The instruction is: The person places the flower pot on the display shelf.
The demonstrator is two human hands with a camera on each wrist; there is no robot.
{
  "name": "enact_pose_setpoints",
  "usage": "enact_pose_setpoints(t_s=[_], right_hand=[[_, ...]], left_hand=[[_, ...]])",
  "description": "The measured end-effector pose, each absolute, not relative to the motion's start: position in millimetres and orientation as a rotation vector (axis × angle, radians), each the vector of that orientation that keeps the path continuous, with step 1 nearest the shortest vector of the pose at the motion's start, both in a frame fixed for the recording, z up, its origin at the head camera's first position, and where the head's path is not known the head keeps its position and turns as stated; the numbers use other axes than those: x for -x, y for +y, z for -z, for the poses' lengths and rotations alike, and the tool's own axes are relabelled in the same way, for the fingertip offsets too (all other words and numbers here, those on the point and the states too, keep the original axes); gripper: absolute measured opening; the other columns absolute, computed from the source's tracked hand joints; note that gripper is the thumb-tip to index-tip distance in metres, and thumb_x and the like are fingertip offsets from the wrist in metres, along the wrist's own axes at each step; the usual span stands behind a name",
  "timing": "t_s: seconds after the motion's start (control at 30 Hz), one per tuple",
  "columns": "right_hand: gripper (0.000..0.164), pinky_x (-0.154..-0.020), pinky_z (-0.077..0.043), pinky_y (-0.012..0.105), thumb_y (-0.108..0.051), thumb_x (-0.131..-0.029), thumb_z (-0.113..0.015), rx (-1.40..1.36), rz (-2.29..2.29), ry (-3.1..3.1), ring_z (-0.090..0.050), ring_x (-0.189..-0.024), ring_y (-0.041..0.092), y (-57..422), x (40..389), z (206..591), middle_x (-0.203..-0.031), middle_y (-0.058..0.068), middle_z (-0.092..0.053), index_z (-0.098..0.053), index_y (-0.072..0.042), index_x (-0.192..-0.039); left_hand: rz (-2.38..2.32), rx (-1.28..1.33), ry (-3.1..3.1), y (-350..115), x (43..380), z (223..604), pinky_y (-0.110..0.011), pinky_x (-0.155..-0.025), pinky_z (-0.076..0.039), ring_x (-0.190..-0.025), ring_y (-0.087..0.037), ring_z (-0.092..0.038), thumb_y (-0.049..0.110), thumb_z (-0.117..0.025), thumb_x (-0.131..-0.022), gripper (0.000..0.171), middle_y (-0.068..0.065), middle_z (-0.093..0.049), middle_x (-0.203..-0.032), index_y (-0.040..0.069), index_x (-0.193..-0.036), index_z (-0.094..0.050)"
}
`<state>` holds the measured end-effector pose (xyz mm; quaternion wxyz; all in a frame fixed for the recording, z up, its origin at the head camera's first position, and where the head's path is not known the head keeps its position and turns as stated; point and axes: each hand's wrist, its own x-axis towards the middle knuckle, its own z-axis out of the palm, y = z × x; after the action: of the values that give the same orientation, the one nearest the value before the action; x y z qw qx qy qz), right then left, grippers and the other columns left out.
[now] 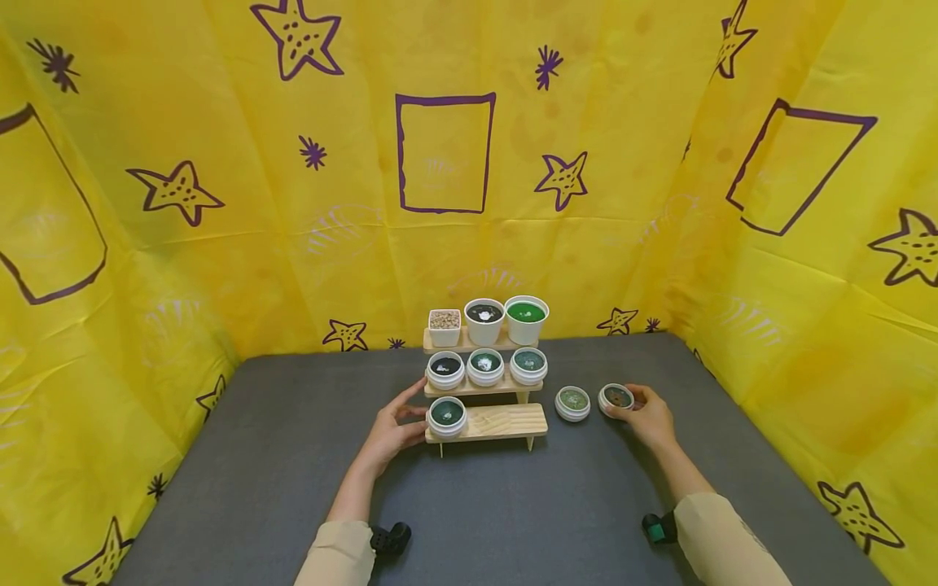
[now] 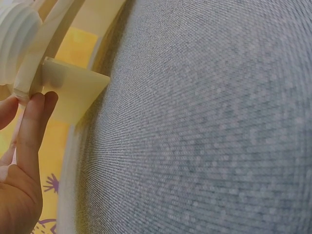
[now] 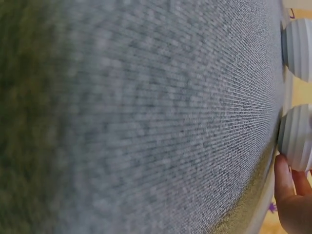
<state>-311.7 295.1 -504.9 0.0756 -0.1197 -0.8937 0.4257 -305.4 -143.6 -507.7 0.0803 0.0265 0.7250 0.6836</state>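
Observation:
A three-tier wooden stand (image 1: 513, 421) bears small white pots with coloured fillings. My left hand (image 1: 392, 433) is at its left end; in the left wrist view the thumb and fingers (image 2: 33, 126) pinch the edge of the lowest shelf (image 2: 36, 68). On that shelf's left side sits a ribbed white pot with a dark green filling (image 1: 447, 416). Off to the right, my right hand (image 1: 649, 419) grips a ribbed white pot with a brownish filling (image 1: 617, 397) low over the table, thumb in front and fingers behind. Just left of it stands a white pot with a pale green filling (image 1: 572, 404).
Three ribbed pots, including a middle one (image 1: 485, 368), line the second shelf. The top shelf holds a square cup of beige bits (image 1: 444, 327) and two taller cups, one bright green (image 1: 526, 318). Yellow cloth (image 1: 440, 260) encloses the grey table (image 1: 308, 472) on three sides.

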Motion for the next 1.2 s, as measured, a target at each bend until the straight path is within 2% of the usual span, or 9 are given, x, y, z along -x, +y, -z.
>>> enact_pose_setpoints(t_s=[0.3, 0.57, 1.03, 1.2], right_hand=[[0.067, -0.071, -0.041, 0.009, -0.024, -0.083, -0.078, 0.372, -1.320, -2.617, -0.059, -0.116, 0.039, 298.9, 306.3, 500.5, -0.135, 0.029, -0.057, -0.050, 0.003, -0.137], [0.068, -0.071, -0.038, 0.001, -0.023, -0.084, -0.078, 0.372, -1.424, -2.532, -0.057, -0.121, 0.038, 300.3, 302.9, 488.6, -0.139, 0.027, -0.055, -0.049, 0.002, -0.140], [0.068, -0.073, -0.039, 0.000, -0.029, -0.083, -0.079, 0.310, -1.435, -2.528, -0.057, -0.123, 0.039, 291.0, 297.8, 473.7, -0.140, 0.024, -0.056, -0.051, -0.003, -0.140], [0.068, -0.075, -0.042, 0.002, -0.028, -0.083, -0.080, 0.259, -1.465, -2.530, -0.059, -0.121, 0.035, 283.0, 297.1, 470.2, -0.139, 0.022, -0.057, -0.051, -0.004, -0.140]], left_hand=[[-2.053, -0.065, 2.156, -143.3, 305.5, 507.4, -0.041, -0.084, -0.060, -0.095, -0.019, -0.068, -0.006, -0.064, -0.086, 0.073, -0.023, -0.063, -0.119, 0.029, -0.148, -0.046], [-2.059, -0.068, 2.155, -143.3, 305.0, 507.7, -0.041, -0.084, -0.060, -0.093, -0.018, -0.068, -0.006, -0.064, -0.086, 0.074, -0.023, -0.063, -0.118, 0.028, -0.149, -0.045], [-2.052, -0.062, 2.161, -143.4, 305.3, 507.9, -0.042, -0.085, -0.060, -0.095, -0.019, -0.068, -0.006, -0.064, -0.086, 0.074, -0.024, -0.062, -0.121, 0.029, -0.148, -0.046], [-2.052, -0.060, 2.162, -143.2, 305.6, 507.9, -0.042, -0.084, -0.060, -0.094, -0.018, -0.068, -0.006, -0.064, -0.086, 0.073, -0.024, -0.063, -0.120, 0.029, -0.148, -0.046]])
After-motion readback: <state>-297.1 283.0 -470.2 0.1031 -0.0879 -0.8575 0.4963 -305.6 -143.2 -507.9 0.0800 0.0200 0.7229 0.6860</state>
